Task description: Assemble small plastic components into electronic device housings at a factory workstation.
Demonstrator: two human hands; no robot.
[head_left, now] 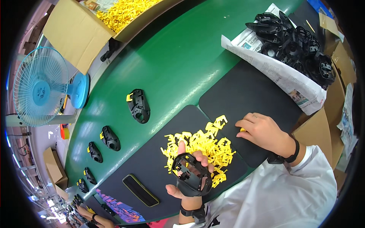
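Clips [197,140] on mat [152,163], phone [140,190] to their left

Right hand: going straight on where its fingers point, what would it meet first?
The right hand would probably meet the pile of yellow parts first, though its height is unclear, so it might pass above.

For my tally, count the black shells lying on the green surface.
5 black shells: one left of centre, two below-left, two farther lower left; more may be hidden beyond.
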